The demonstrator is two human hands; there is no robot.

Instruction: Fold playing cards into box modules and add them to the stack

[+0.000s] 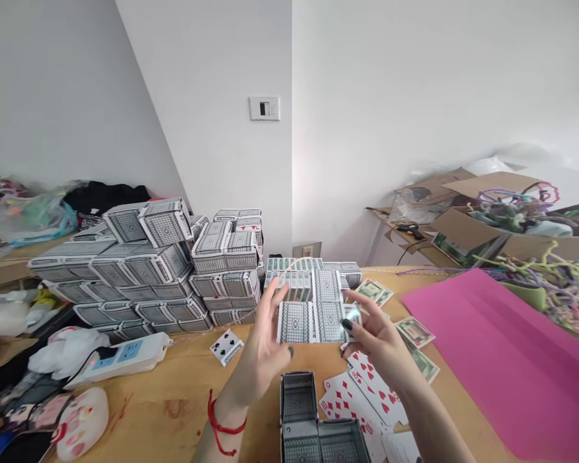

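A block folded from playing cards (295, 323), with grey patterned backs, stands in front of the stacked card boxes. At its left end is my left hand (263, 344), fingers spread and thumb apart from the index finger; its other fingers are partly hidden. My right hand (377, 329) has its thumb and bent fingers on the block's right end, over a shiny card piece (352, 313). Below, nearer to me, sits an L-shaped open card tray (299, 405). Loose face-up playing cards (340, 400) lie under my right wrist.
Stacked card boxes (159, 263) rise at the back left. A white power strip (125, 357) lies left, near a single card (226, 347). Green-patterned cards (417, 333) and a pink sheet (502, 347) lie right. A cardboard box (468, 231) holds tangled coloured stems.
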